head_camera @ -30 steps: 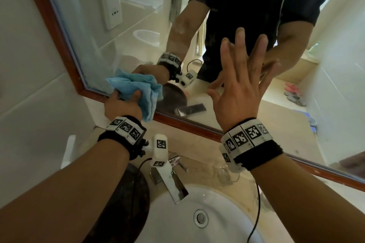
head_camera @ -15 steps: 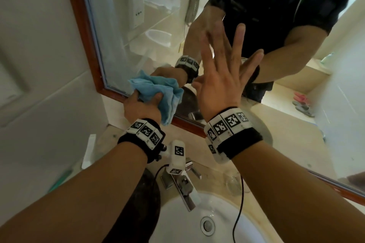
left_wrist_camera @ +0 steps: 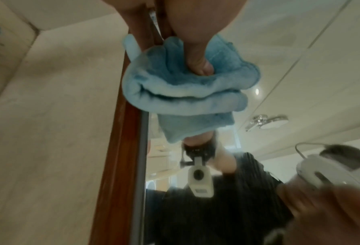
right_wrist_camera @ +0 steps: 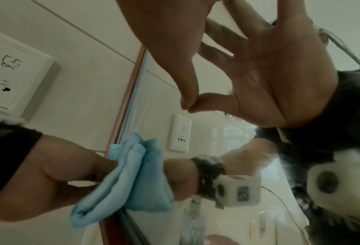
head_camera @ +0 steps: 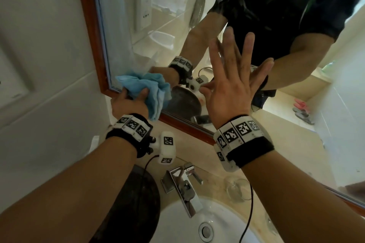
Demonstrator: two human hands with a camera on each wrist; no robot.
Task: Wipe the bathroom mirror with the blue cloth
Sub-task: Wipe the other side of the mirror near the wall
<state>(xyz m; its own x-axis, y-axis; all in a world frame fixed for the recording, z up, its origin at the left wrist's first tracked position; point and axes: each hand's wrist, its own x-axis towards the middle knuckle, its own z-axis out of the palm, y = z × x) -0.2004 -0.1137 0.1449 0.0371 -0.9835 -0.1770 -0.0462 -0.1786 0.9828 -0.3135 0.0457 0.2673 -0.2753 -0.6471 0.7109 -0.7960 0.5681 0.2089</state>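
Observation:
The bathroom mirror in its red-brown wooden frame fills the wall ahead. My left hand grips the bunched blue cloth and holds it against the glass at the mirror's lower left corner. In the left wrist view the cloth is folded round my thumb beside the frame. My right hand lies flat on the glass to the right of the cloth, fingers straight and spread. The right wrist view shows its thumb tip meeting its own reflection, with the cloth lower left.
Below the mirror a beige counter holds a white sink with a chrome tap, a clear glass and a dark round object. A white wall socket sits left of the frame. The mirror reflects a person in a dark shirt.
The right hand has slid left along the glass toward the cloth. The left hand has kept the cloth at the mirror's lower left corner, while the head view shifted.

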